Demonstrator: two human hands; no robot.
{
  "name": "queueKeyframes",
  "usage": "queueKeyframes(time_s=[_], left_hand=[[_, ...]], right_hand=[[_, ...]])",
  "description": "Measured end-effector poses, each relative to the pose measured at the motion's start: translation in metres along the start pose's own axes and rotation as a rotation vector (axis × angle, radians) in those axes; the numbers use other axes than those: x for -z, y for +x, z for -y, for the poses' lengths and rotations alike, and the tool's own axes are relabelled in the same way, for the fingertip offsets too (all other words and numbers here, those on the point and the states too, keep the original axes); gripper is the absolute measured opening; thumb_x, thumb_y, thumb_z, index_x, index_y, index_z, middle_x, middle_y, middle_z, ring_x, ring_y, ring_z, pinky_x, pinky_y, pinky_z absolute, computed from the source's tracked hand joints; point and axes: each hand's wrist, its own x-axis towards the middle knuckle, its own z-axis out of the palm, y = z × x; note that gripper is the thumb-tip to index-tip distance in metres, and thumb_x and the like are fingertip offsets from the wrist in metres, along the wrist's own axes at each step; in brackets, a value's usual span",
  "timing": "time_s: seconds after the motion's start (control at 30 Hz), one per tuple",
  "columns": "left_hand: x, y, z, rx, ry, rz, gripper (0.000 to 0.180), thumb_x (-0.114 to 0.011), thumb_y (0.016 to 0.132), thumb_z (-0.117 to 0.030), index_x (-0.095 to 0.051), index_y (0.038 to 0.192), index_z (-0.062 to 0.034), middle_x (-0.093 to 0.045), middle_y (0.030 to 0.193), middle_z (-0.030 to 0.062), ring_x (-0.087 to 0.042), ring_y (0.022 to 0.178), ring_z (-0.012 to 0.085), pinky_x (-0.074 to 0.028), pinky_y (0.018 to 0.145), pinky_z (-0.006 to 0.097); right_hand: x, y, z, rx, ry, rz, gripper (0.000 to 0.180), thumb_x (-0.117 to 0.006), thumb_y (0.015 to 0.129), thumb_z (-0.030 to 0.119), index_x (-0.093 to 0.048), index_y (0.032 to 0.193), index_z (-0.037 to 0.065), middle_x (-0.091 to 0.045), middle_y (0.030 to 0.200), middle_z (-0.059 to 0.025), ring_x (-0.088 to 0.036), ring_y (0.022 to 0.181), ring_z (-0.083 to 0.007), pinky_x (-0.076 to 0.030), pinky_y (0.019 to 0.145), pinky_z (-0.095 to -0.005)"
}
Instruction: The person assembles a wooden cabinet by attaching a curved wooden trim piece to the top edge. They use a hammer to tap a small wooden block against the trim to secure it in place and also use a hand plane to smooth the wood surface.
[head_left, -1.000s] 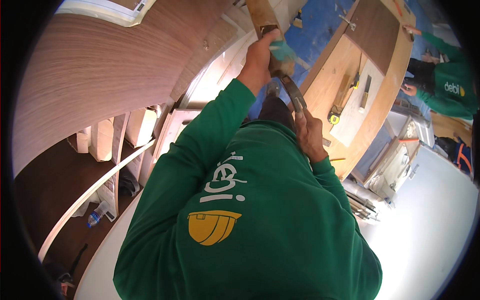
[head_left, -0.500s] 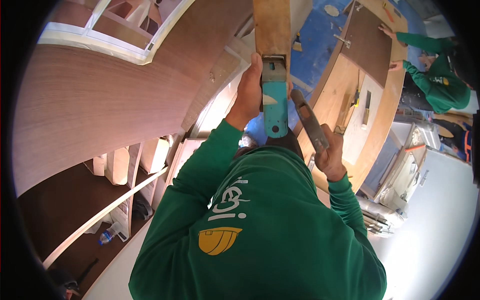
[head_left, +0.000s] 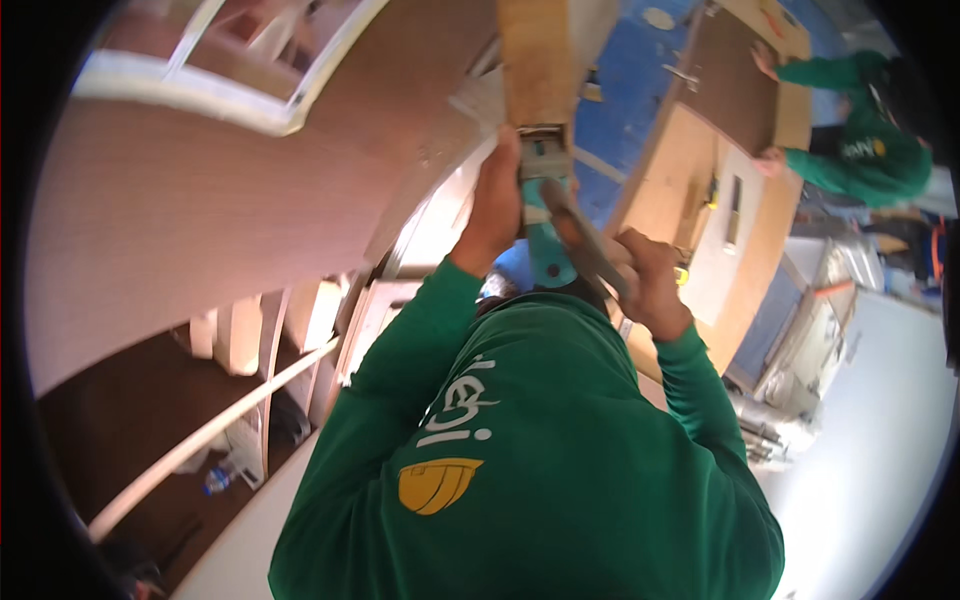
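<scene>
Teal clamp [head_left: 545,215] sits on the lower end of the wooden board [head_left: 535,60], right above your green-sleeved chest. Your left hand [head_left: 495,205] touches the clamp's left side, grip wrapped around it and the board edge. Your right hand [head_left: 645,280], just right of the clamp, has its grip clenched on a hammer handle [head_left: 585,245] that slants up to the clamp. Right of the clamp stands a wooden counter [head_left: 700,230] with small tools. Beyond it another person in green [head_left: 860,150] leans with both hands on a brown panel [head_left: 730,80].
</scene>
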Motion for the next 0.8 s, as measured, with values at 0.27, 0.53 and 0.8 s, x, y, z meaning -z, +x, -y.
queueKeyframes(time_s=[0.27, 0.53, 0.8], left_hand=[[0.01, 0.005, -0.002, 0.07, 0.166, 0.023, 0.061, -0.054, 0.112, -0.056, -0.063, 0.132, 0.0006, -0.075, 0.108, 0.0184, -0.076, 0.091, 0.0277, -0.066, 0.083, 0.045], [-0.033, 0.033, -0.151, -0.21, 0.886, 0.291, 0.034, -0.079, 0.093, 0.003, -0.073, 0.127, 0.002, -0.079, 0.127, 0.0173, -0.078, 0.114, 0.0253, -0.062, 0.1, 0.042], [-0.013, 0.064, -0.128, -0.535, 0.765, 0.268, 0.057, -0.079, 0.093, -0.001, -0.069, 0.148, -0.0113, -0.075, 0.131, 0.0229, -0.075, 0.12, 0.0337, -0.056, 0.105, 0.038]], right_hand=[[0.009, -0.035, -0.009, -0.188, 0.153, -0.022, 0.046, -0.065, 0.109, 0.044, -0.064, 0.098, -0.001, -0.061, 0.077, -0.0271, -0.063, 0.074, -0.0499, -0.051, 0.068, -0.0525], [-0.031, -0.101, -0.047, -0.698, 0.175, -0.106, 0.06, -0.049, 0.116, 0.053, -0.067, 0.103, -0.003, -0.064, 0.074, -0.0181, -0.059, 0.068, -0.0269, -0.049, 0.067, -0.0459], [-0.052, -0.133, -0.075, -0.725, 0.022, -0.061, 0.077, -0.039, 0.116, 0.064, -0.064, 0.088, -0.003, -0.062, 0.07, -0.0163, -0.062, 0.069, -0.0276, -0.05, 0.065, -0.0446]])
